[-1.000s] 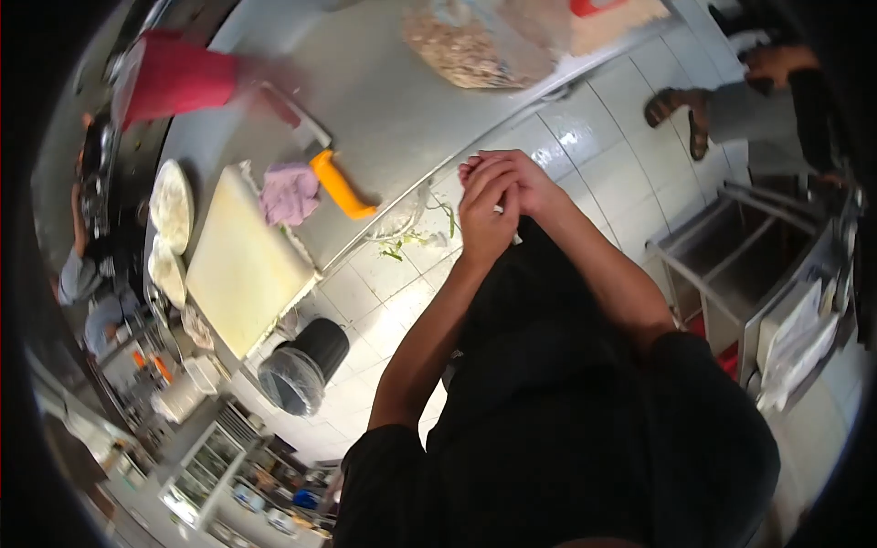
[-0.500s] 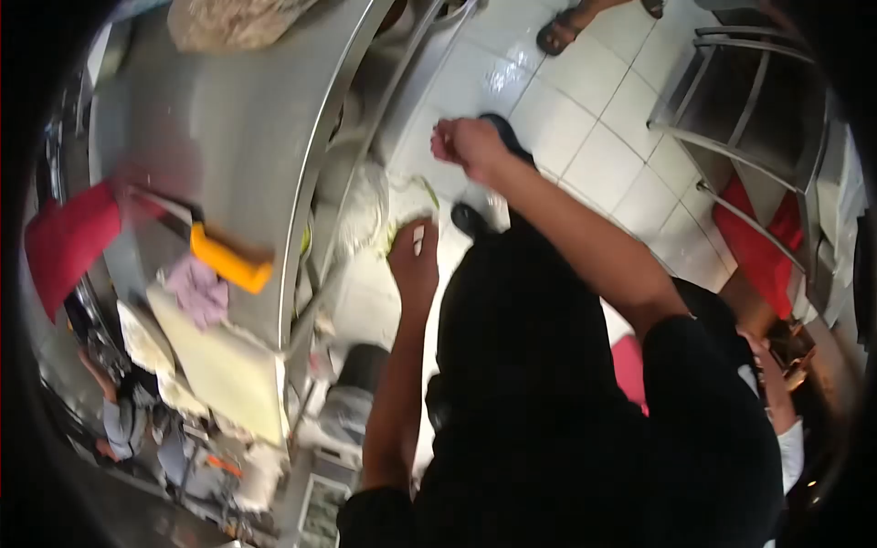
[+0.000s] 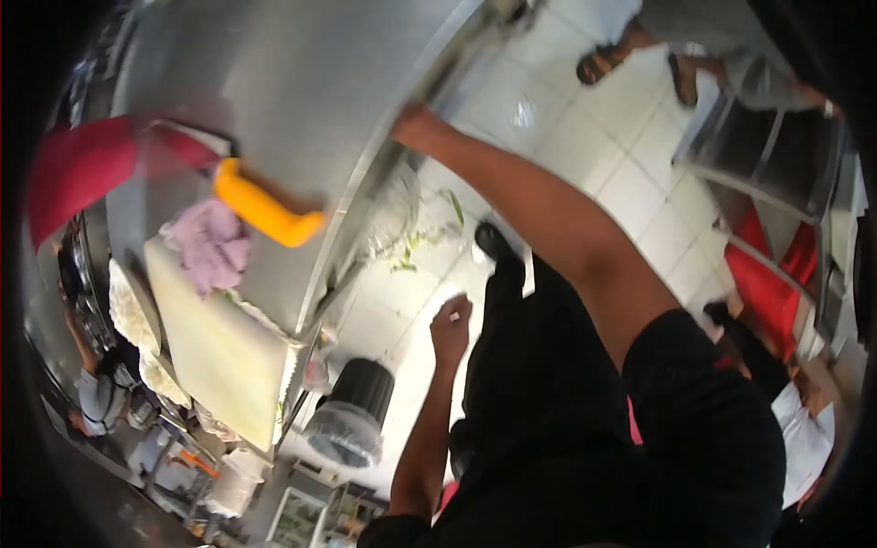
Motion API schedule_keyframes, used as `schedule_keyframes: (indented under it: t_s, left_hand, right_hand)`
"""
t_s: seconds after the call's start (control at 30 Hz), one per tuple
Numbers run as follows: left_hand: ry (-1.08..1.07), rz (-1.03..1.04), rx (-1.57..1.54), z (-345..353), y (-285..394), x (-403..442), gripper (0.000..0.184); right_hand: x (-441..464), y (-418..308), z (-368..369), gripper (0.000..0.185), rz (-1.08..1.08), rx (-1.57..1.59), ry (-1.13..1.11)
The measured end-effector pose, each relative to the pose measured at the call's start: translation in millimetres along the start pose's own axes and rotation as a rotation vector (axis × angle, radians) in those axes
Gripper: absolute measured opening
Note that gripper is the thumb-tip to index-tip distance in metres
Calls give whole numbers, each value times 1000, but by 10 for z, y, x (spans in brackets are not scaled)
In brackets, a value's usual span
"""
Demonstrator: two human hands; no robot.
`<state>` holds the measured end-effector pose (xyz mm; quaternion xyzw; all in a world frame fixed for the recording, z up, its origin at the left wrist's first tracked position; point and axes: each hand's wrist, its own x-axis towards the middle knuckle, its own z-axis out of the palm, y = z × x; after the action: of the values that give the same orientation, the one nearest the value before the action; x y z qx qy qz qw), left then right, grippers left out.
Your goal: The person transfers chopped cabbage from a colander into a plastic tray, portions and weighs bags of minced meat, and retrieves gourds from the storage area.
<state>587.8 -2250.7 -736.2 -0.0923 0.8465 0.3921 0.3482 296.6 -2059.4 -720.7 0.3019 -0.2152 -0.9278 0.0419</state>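
Observation:
My right hand [image 3: 414,125] is at the long edge of the steel table [image 3: 320,82]. Its fingers are blurred and partly hidden, so I cannot tell what they do. Lower down, my left hand [image 3: 451,324] hangs over the tiled floor with its fingers curled in, and no object shows in it. On the table lie a tool with an orange-yellow handle [image 3: 265,210], a crumpled lilac cloth [image 3: 210,245] and a large cream cutting board [image 3: 215,347]. Neither hand touches these.
A black bin with a clear liner [image 3: 352,411] stands beside the table. A clear plastic bag [image 3: 391,217] and green scraps [image 3: 408,254] are by its underside. A metal rack [image 3: 758,173] and a person's sandalled feet [image 3: 603,64] are across the floor. Another person in white [image 3: 804,425] is nearby.
My right hand has swung from above the floor to the table's edge. The left hand has dropped lower in view. The table and its things have shifted in view as my head moved.

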Motion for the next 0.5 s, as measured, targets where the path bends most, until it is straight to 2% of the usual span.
schedule_keyframes:
  t_s: [0.07,0.1,0.13,0.17,0.2,0.23,0.27,0.3,0.37,0.4,0.43,0.5]
  left_hand:
    - [53,-7,-132,-5,174,-101,26]
    - [80,40,-135,-30,246,-158,26]
    - [69,52,-173,-85,378,-226,26]
    - [54,79,-174,-139,483,-287,26]
    - [43,124,-228,-208,609,-347,25]
    - [52,208,-244,-293,737,-408,25]
    - [69,292,-261,-370,900,-444,25]
    - [96,316,-285,-475,1085,-502,25]
    - [138,472,-284,-734,1467,-575,28]
    - [161,474,-294,-851,1636,-610,28]
    - [244,577,-250,-971,1821,-599,32]
    - [370,730,-211,-1168,2197,-474,41]
  right_hand:
    - [144,-105,-245,49,-675,-1671,-308]
    - [-272,-85,-41,41,-978,-2141,-165]
    - [-267,-160,-176,30,-1200,-2090,-130]
    - [-566,-195,-154,21,-1145,-2066,59]
    - [-678,-368,-332,16,-1161,-2075,93]
    - [-936,-382,-302,17,-1140,-1978,179]
    - [-1061,-542,-339,17,-1125,-1868,171]
    - [-1332,-516,-109,18,-1156,-1875,260]
    - [-1601,-546,331,20,-1248,-1663,101]
    - [-1694,-571,615,21,-1419,-1846,118]
    - [-1792,-427,967,25,-1531,-1853,125]
    - [-1791,-359,1555,50,-1754,-1936,47]
